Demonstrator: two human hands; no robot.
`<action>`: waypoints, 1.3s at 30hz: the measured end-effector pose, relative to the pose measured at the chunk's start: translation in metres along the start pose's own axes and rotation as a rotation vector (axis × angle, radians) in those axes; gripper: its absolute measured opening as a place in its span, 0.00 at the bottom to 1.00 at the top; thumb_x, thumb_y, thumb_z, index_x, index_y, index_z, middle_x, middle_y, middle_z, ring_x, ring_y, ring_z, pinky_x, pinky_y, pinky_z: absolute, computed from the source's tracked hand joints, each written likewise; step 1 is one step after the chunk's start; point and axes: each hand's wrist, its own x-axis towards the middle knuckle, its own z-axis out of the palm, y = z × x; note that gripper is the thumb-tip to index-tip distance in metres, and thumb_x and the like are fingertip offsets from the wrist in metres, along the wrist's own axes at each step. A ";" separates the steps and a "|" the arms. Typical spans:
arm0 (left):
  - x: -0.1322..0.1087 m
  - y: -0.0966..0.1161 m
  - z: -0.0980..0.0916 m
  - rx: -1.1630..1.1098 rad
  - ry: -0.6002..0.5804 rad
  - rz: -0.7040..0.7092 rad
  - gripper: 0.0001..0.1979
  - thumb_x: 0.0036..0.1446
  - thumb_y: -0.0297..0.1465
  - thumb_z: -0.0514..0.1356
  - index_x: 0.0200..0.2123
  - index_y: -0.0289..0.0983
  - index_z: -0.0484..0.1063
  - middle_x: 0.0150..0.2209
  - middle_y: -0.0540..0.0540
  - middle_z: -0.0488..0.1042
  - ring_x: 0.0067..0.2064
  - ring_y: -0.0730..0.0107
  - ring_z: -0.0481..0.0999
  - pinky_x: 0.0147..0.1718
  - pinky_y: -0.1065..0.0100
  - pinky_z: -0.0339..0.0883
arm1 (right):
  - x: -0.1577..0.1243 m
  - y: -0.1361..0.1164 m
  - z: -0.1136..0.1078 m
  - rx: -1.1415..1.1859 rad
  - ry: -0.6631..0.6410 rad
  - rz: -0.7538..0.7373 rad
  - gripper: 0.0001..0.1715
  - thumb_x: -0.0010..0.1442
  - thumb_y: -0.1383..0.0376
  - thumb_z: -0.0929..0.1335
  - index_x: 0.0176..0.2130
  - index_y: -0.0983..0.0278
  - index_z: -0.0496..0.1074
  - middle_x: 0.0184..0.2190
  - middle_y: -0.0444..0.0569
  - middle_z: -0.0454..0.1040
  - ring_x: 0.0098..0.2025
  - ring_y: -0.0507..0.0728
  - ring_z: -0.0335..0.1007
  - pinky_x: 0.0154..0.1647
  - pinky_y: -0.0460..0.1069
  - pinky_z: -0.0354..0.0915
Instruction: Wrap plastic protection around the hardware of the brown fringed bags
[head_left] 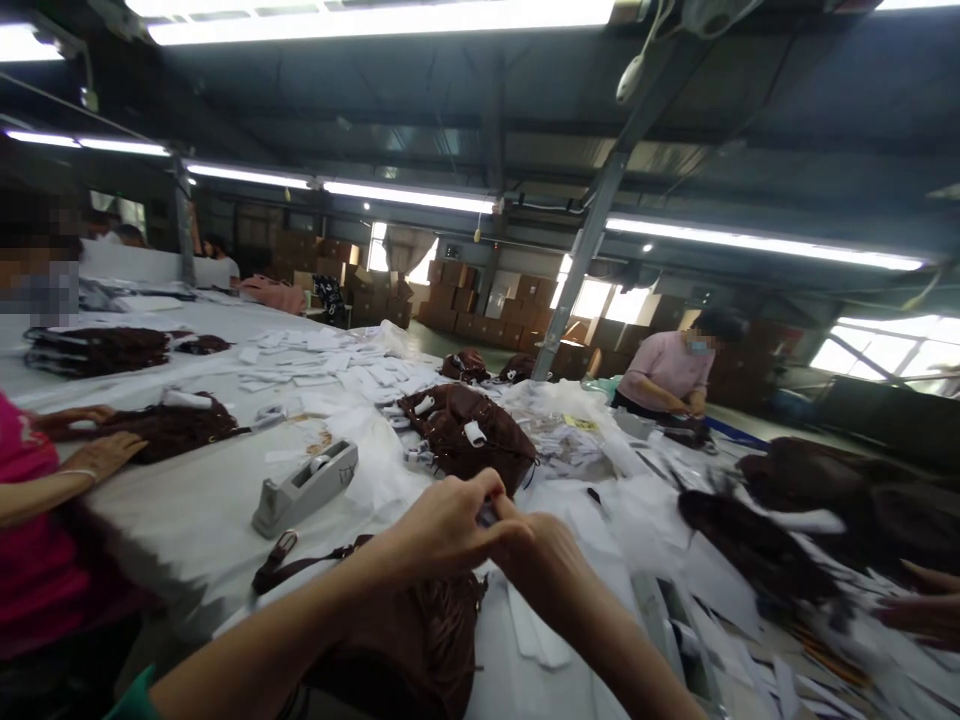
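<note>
Brown bag (431, 635) beneath both hands (450, 520), curled close together, cannot tell if holding anything

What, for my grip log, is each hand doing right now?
Left hand: fingers bent, up against the right; whether it grips anything cannot be told.
Right hand: meets the left; grip cannot be told.
</note>
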 end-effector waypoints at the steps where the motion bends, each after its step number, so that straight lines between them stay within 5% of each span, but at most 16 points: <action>1: -0.002 0.000 0.000 0.050 -0.036 0.013 0.19 0.44 0.47 0.65 0.26 0.37 0.70 0.19 0.52 0.66 0.22 0.73 0.63 0.22 0.73 0.52 | -0.001 0.000 -0.004 0.022 -0.020 -0.017 0.05 0.55 0.67 0.65 0.34 0.63 0.70 0.18 0.43 0.67 0.19 0.50 0.61 0.19 0.44 0.47; 3: 0.000 0.006 0.003 -0.087 0.042 0.030 0.19 0.48 0.47 0.62 0.26 0.36 0.69 0.19 0.53 0.65 0.20 0.75 0.61 0.21 0.74 0.52 | 0.000 -0.004 -0.011 0.134 -0.020 -0.003 0.04 0.55 0.65 0.66 0.32 0.63 0.70 0.19 0.42 0.68 0.20 0.49 0.61 0.20 0.43 0.49; 8: 0.011 0.012 0.016 -0.734 0.446 -0.112 0.24 0.47 0.53 0.60 0.30 0.38 0.62 0.16 0.60 0.54 0.15 0.81 0.52 0.15 0.78 0.47 | 0.003 -0.015 -0.007 0.305 0.120 0.126 0.15 0.59 0.57 0.63 0.26 0.64 0.63 0.17 0.39 0.61 0.20 0.47 0.54 0.19 0.41 0.50; 10: 0.010 0.001 0.014 -0.699 0.386 -0.157 0.25 0.47 0.54 0.59 0.31 0.37 0.63 0.16 0.59 0.55 0.16 0.80 0.53 0.15 0.77 0.48 | -0.001 -0.009 0.002 0.253 0.102 0.123 0.14 0.60 0.58 0.62 0.27 0.64 0.64 0.17 0.39 0.61 0.19 0.48 0.55 0.20 0.42 0.50; 15: -0.003 -0.011 0.000 -0.077 -0.138 -0.077 0.20 0.44 0.46 0.66 0.31 0.36 0.71 0.17 0.54 0.63 0.19 0.77 0.60 0.18 0.76 0.49 | -0.012 0.006 0.010 0.058 -0.072 -0.014 0.03 0.54 0.65 0.66 0.30 0.64 0.69 0.19 0.42 0.67 0.20 0.50 0.61 0.21 0.44 0.46; 17: -0.004 -0.002 0.000 -0.106 -0.090 -0.054 0.19 0.46 0.46 0.65 0.29 0.36 0.69 0.17 0.54 0.63 0.19 0.78 0.60 0.17 0.76 0.49 | -0.012 0.002 0.006 0.111 -0.064 -0.023 0.05 0.55 0.63 0.67 0.30 0.63 0.69 0.20 0.43 0.68 0.21 0.50 0.61 0.21 0.44 0.47; 22: 0.000 0.006 0.012 -0.600 0.406 -0.119 0.24 0.50 0.54 0.58 0.28 0.38 0.59 0.18 0.59 0.54 0.16 0.81 0.53 0.16 0.77 0.50 | -0.007 -0.010 0.008 0.182 0.028 0.061 0.15 0.57 0.54 0.66 0.31 0.63 0.65 0.20 0.42 0.68 0.20 0.49 0.58 0.21 0.43 0.49; 24: -0.001 -0.002 0.011 -0.534 0.346 -0.157 0.25 0.50 0.56 0.54 0.31 0.38 0.60 0.18 0.59 0.54 0.16 0.80 0.54 0.16 0.77 0.51 | -0.009 -0.006 0.013 0.122 0.024 0.078 0.15 0.61 0.55 0.63 0.33 0.64 0.66 0.21 0.43 0.69 0.21 0.50 0.61 0.22 0.43 0.49; 27: -0.007 -0.009 0.003 -0.052 -0.067 -0.104 0.25 0.45 0.54 0.61 0.32 0.38 0.66 0.19 0.55 0.61 0.20 0.76 0.61 0.18 0.75 0.52 | -0.011 0.005 0.013 -0.087 -0.117 0.025 0.11 0.60 0.59 0.64 0.34 0.66 0.69 0.21 0.47 0.72 0.23 0.53 0.66 0.21 0.45 0.47; 29: -0.006 -0.004 0.000 0.200 -0.213 -0.032 0.23 0.39 0.49 0.67 0.31 0.37 0.69 0.20 0.54 0.64 0.23 0.73 0.63 0.21 0.75 0.52 | -0.009 0.009 0.005 -0.161 -0.178 -0.016 0.07 0.56 0.63 0.67 0.32 0.66 0.70 0.22 0.48 0.73 0.24 0.54 0.67 0.22 0.45 0.46; 31: -0.001 0.007 0.001 0.161 -0.113 0.018 0.21 0.42 0.48 0.66 0.30 0.37 0.69 0.20 0.54 0.63 0.22 0.75 0.62 0.20 0.75 0.52 | -0.003 0.007 -0.004 -0.103 -0.130 -0.001 0.10 0.53 0.60 0.70 0.29 0.65 0.70 0.22 0.46 0.72 0.24 0.53 0.66 0.22 0.45 0.47; 36: 0.019 0.016 0.012 -0.507 0.368 -0.066 0.27 0.49 0.57 0.54 0.31 0.37 0.63 0.18 0.57 0.58 0.17 0.80 0.56 0.16 0.76 0.51 | 0.009 0.003 -0.011 0.303 0.061 0.082 0.20 0.57 0.51 0.66 0.34 0.66 0.69 0.23 0.43 0.70 0.23 0.50 0.62 0.23 0.42 0.54; 39: 0.020 0.005 0.010 -0.413 0.164 -0.126 0.29 0.46 0.58 0.56 0.32 0.36 0.65 0.17 0.56 0.61 0.17 0.79 0.58 0.16 0.77 0.51 | 0.008 0.014 -0.010 0.295 -0.021 0.070 0.17 0.57 0.53 0.67 0.32 0.66 0.70 0.23 0.42 0.70 0.24 0.50 0.62 0.24 0.43 0.55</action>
